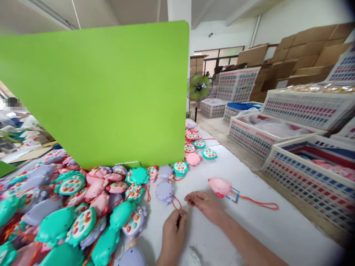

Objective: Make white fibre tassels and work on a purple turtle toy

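My left hand (173,232) pinches the end of an orange cord (176,201). That cord runs from a lavender animal-shaped toy (164,193) lying face down on the white tabletop (235,232). Close beside it, my right hand (205,205) has its fingertips drawn together; whatever they hold, if anything, is too small to make out. Right of that hand lies a pink animal-shaped toy (220,187) with a small blue-edged tag (233,195) and an orange loop (260,204) stretched out to the right.
A big heap of teal, pink and lavender toys (55,223) covers the left side. Behind it stands a green partition (111,96). More toys (193,159) lie past its right edge. White plastic crates (305,188) and cardboard boxes (310,48) line the right; a fan (199,88) stands behind.
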Demonstrator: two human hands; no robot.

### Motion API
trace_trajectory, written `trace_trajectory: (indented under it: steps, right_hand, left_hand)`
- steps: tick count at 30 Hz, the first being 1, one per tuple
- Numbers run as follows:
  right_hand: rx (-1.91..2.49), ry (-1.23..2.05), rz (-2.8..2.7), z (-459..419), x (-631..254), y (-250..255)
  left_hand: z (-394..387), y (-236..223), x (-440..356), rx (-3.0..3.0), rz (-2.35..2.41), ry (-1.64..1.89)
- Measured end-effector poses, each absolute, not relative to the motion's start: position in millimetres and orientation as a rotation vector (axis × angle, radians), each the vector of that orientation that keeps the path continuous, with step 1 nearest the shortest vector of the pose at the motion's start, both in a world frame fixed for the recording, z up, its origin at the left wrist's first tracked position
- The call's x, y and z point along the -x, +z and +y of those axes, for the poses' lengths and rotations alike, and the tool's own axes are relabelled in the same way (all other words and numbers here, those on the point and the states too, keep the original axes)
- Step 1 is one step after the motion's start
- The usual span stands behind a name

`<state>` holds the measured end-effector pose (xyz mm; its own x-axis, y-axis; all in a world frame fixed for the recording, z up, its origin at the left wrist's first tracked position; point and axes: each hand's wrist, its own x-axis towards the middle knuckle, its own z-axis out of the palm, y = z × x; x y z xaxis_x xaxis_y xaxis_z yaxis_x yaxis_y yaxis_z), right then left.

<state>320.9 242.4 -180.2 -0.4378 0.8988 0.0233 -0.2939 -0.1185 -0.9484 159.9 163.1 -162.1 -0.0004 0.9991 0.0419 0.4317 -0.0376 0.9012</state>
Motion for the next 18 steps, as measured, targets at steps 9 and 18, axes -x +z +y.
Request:
trace_trajectory:
  steps: [9,18]
  right_hand:
    - [0.666,1.89,-0.792,248.5,-327.1,-184.9]
    - [0.595,1.942,-0.667,247.2,-330.7,-184.2]
  left_hand:
    - [164.3,-166.7,-158.7,-1.695,1.487,1.073]
    - [166.1,-168.8,-156.4,-1.733,1.48,1.132]
